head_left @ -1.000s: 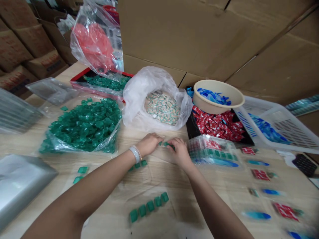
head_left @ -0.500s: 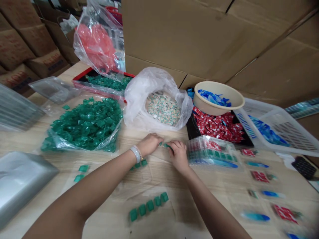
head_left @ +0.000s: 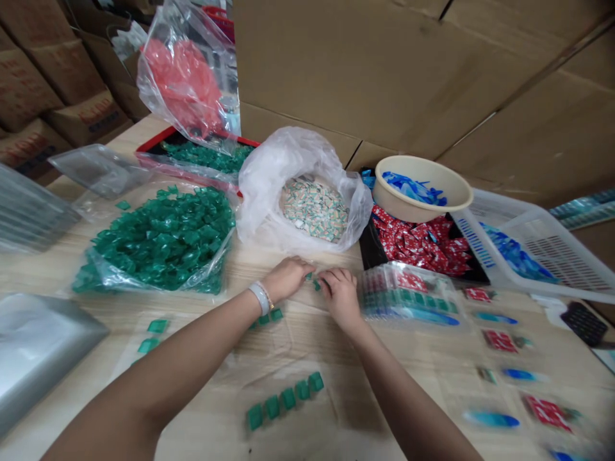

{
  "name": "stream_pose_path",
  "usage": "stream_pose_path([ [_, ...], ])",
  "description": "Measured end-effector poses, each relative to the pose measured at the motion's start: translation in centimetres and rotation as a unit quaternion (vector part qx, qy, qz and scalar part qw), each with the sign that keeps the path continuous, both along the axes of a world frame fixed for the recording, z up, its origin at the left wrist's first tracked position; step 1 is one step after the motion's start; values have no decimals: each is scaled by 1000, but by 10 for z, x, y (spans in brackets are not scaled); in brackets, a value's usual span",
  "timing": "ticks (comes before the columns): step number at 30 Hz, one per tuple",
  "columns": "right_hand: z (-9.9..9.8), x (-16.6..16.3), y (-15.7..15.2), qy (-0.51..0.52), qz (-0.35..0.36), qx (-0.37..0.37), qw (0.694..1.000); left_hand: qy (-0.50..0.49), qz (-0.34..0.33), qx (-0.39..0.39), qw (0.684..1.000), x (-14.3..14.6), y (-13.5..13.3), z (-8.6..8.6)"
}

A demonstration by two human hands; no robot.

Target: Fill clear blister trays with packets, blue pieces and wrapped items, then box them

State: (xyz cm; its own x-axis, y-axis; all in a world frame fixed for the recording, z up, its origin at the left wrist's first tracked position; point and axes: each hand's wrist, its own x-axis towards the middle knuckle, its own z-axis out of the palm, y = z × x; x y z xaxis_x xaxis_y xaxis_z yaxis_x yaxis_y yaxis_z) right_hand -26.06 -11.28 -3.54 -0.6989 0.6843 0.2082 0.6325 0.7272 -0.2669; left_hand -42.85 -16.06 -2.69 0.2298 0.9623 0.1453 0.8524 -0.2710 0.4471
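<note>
While left hand [head_left: 286, 280] and right hand [head_left: 340, 294] touch green pieces [head_left: 316, 285] (can't tell if gripped), cardboard [head_left: 375, 77] backs the wood-grain table [head_left: 252, 264].

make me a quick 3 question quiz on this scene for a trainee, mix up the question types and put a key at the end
1. Multiple choice: what does the cream bowl hold?
(a) red packets
(b) blue pieces
(c) clear trays

2. True or false: the left hand and the right hand are close together on the near side of the white bag.

3. Count: how many green pieces are in the row lying nearest the camera wearer, between the two forearms?

Key: 1. b; 2. true; 3. five
</note>
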Motion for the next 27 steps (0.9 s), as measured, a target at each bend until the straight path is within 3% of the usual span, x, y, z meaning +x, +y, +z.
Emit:
stream_pose_path([
  [10,9,6,-12,-14,-13,37,999,5,-4,1,1000,0,2,-1],
  [17,2,4,-9,-27,67,10,997,3,-14,-1,1000,1,-2,1],
  [20,1,9,-7,-9,72,-5,997,-8,11,16,1000,2,-8,7],
  [24,12,11,-4,58,46,-27,997,-158,102,2,982,11,-12,17],
  [27,22,10,-4,106,41,-64,991,-350,158,-118,916,22,-9,19],
])
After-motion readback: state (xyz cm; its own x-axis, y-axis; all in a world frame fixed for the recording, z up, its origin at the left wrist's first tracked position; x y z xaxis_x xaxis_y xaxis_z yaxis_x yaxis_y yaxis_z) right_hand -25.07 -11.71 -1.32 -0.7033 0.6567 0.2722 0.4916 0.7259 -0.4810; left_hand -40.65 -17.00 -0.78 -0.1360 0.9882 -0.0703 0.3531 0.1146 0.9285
